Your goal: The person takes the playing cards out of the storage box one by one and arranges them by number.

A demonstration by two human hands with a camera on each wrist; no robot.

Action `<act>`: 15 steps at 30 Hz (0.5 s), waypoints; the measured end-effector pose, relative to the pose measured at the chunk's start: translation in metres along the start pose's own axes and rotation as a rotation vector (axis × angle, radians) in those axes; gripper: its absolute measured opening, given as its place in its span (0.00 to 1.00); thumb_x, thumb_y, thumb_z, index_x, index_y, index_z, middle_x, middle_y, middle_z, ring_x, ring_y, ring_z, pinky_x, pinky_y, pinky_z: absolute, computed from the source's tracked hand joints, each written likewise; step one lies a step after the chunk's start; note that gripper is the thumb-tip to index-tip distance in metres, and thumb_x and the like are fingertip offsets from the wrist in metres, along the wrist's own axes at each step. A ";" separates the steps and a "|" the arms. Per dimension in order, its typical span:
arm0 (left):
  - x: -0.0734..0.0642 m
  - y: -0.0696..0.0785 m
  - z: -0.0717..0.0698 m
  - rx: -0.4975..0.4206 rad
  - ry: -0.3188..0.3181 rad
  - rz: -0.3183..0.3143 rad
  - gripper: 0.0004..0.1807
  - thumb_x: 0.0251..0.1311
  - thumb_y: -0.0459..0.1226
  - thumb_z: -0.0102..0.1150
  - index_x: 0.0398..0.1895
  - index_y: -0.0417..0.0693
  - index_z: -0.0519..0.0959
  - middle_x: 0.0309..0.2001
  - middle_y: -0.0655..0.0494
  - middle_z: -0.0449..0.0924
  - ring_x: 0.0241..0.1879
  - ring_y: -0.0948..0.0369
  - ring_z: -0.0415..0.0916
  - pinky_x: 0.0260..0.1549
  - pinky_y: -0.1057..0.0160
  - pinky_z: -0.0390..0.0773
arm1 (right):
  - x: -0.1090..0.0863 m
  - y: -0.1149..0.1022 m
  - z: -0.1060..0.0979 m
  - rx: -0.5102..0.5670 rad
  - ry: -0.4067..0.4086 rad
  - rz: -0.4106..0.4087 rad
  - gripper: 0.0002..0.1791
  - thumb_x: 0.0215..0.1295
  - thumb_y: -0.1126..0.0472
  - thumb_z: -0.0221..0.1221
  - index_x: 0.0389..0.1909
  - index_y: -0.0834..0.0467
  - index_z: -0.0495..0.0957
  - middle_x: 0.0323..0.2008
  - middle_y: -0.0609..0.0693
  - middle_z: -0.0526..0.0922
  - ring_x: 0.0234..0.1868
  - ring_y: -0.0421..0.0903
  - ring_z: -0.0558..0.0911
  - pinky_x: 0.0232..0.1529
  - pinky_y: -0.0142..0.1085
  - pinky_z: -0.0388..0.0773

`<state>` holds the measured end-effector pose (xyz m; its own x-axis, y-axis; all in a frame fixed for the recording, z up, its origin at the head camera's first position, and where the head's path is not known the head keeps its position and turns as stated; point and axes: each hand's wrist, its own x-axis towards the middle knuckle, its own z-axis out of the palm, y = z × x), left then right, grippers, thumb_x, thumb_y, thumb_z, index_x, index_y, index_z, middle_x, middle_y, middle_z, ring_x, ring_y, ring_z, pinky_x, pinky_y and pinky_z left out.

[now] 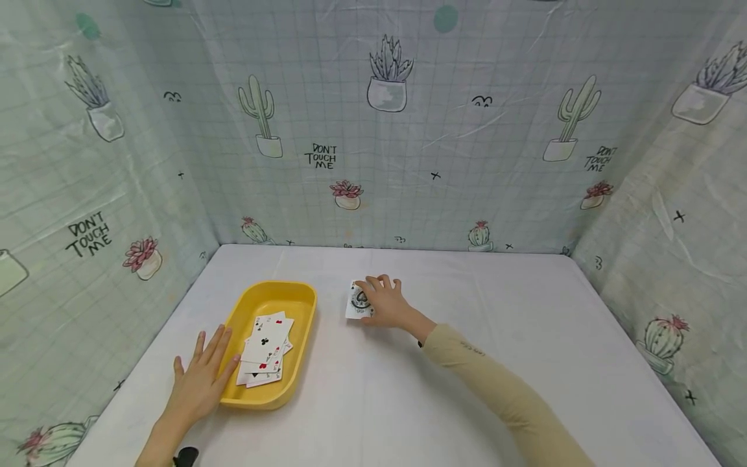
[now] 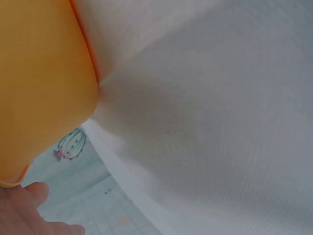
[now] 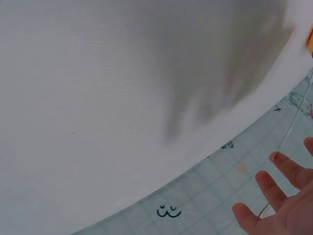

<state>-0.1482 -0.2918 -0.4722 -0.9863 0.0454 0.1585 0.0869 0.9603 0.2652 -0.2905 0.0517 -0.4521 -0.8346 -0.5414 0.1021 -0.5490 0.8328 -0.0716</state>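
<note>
My right hand [image 1: 388,305] grips an ace of spades playing card [image 1: 358,301] by its opposite edges, thumb at the near edge and a finger at the far one. The card faces up. In the right wrist view, the hand's spread fingertips [image 3: 266,178] show beside the card's thin edge. My left hand [image 1: 201,376] rests with straight, spread fingers on the left rim of a yellow tray [image 1: 309,324]. Inside the tray lies a loose pile of face-up playing cards [image 1: 265,347], a club card on top. The left wrist view shows the tray's outer wall [image 2: 44,83] close above the fingers.
A white cloth covers the table [image 1: 455,389]. Behind it and at both sides hangs a pale green curtain [image 1: 432,136] printed with cacti. The tray stands left of the right hand.
</note>
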 end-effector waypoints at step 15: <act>-0.002 -0.009 -0.001 -0.004 0.024 0.032 0.33 0.66 0.52 0.34 0.70 0.52 0.43 0.70 0.45 0.45 0.69 0.43 0.30 0.49 0.23 0.38 | -0.004 0.026 0.018 0.004 -0.067 0.055 0.45 0.47 0.42 0.62 0.65 0.50 0.55 0.64 0.54 0.61 0.58 0.55 0.61 0.52 0.59 0.59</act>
<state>-0.1465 -0.3004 -0.4739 -0.9793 0.0697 0.1898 0.1192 0.9572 0.2636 -0.3023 0.0739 -0.4726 -0.8645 -0.5016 0.0309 -0.5024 0.8610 -0.0787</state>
